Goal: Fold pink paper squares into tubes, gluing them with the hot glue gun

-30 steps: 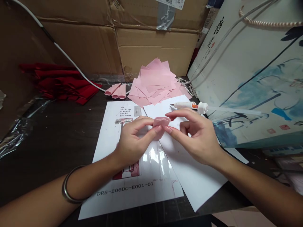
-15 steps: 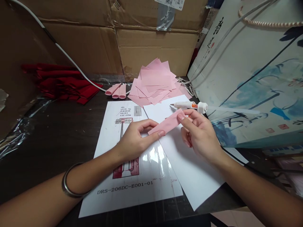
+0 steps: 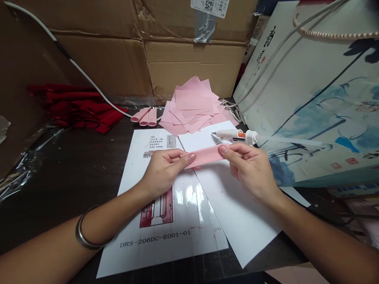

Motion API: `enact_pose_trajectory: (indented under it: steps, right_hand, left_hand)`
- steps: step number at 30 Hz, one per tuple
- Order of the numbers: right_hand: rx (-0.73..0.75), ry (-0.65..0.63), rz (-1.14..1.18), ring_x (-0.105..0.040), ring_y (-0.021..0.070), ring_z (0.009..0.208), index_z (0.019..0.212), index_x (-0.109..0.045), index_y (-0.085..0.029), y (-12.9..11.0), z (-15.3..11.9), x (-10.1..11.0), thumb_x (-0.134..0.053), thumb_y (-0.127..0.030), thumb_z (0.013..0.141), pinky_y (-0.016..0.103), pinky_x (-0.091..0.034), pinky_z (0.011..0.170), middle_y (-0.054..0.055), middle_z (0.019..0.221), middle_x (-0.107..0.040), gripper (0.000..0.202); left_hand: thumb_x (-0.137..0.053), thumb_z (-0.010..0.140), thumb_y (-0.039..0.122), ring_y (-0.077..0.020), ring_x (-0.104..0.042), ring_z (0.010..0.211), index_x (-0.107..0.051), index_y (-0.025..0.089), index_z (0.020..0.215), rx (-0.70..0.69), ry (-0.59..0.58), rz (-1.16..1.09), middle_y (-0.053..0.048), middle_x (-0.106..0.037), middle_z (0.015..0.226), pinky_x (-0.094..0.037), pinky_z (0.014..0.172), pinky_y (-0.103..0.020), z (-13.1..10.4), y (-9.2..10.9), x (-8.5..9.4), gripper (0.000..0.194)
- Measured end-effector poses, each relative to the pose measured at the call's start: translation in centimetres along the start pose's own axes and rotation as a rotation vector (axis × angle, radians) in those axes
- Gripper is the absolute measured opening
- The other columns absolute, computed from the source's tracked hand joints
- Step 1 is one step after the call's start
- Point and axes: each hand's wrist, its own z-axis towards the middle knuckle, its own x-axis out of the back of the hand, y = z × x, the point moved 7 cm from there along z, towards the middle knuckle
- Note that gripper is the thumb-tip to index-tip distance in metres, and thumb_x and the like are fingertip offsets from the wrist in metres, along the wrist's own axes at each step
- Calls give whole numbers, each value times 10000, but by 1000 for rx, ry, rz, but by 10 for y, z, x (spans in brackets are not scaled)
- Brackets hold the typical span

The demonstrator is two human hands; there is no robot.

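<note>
A narrow folded pink paper strip is stretched between my two hands, above the printed sheets. My left hand pinches its left end, thumb on top. At the other end, my right hand grips the strip between thumb and fingers. Just behind the right hand lies a white glue gun with a clear stick out of its back. Under my hands are a glossy sheet with a printed drawing and a blank white sheet, which overlap.
A pile of flat pink paper pieces lies against the cardboard box. Left of it are several rolled pink tubes and a heap of red strips. Metal clips and a white cable lie nearby. A painted paper bag stands right.
The pink strip has turned to lie more nearly level. My right hand has lowered slightly, and both hands keep their hold on its ends.
</note>
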Motion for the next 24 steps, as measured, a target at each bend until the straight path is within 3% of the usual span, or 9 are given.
enact_pose_trajectory:
  steps: [5,9,13,15,20,24]
  right_hand:
    - [-37,-10,-78,-308,82,399,725,-690,-203,-2,-1,0,-711,-456,790,260,-236,421,-68,416,-389,262]
    - [-68,-24,-175,-330,89,384,731,-704,-183,-5,-1,-1,-694,-471,794,265,-262,418,-56,396,-416,295]
    - [-102,-41,-202,-320,84,368,770,-704,-172,0,-2,-6,-663,-437,829,262,-238,413,-65,387,-409,274]
    - [-117,-75,-209,-305,76,361,772,-697,-169,5,-3,-11,-659,-432,838,259,-224,411,-73,389,-397,274]
    - [-150,-241,-204,-320,68,363,920,-719,-158,16,-6,-31,-601,-470,876,243,-231,397,-62,448,-463,337]
    - [-144,-279,-312,-439,83,434,1271,-605,-159,7,-13,-30,-613,-508,857,263,-358,425,77,876,-697,542]
  left_hand:
    - [-724,780,361,-150,-596,655,-759,181,738,-19,44,45,-28,-705,711,-471,631,-269,1,3,5,188]
    - [-724,778,381,-161,-584,673,-742,189,709,-83,155,85,-18,-676,682,-460,657,-282,4,6,15,205]
    - [-570,903,403,-189,-623,874,-712,193,899,-179,282,50,-45,-719,910,-453,808,-303,3,8,25,254]
    - [-521,934,372,-194,-608,933,-669,203,1022,-289,306,163,-58,-701,1035,-438,839,-316,-2,15,24,241]
    - [-703,782,399,-263,-534,966,-649,216,1100,-541,82,729,-63,-694,1078,-394,855,-386,-14,24,-8,371]
    - [-653,819,406,-308,-513,1012,-665,233,1071,-585,55,979,-57,-725,1057,-286,915,-456,-13,19,-14,306]
